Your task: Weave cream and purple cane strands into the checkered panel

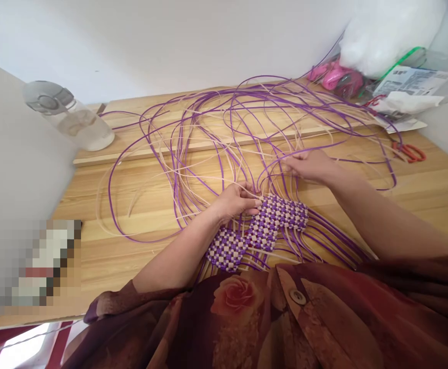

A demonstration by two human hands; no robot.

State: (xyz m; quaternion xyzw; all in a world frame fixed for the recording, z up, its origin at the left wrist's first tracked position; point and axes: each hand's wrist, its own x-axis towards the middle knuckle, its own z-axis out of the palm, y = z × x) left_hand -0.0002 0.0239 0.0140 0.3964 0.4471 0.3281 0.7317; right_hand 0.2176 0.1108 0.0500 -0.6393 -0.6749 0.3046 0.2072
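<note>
Bottle [87,130] at the far left corner of the tabletop [108,271], purple and cream cords [224,92] along its far edge, left hand [239,201] pinching a checkered woven piece [263,230] near the front edge, right hand [309,165] grasping one of those cords, orange-handled scissors [412,152] by the right edge.

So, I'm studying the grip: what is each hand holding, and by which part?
The left hand pinches the woven piece at its upper edge. The right hand seems to pinch a purple cord partway along.
</note>
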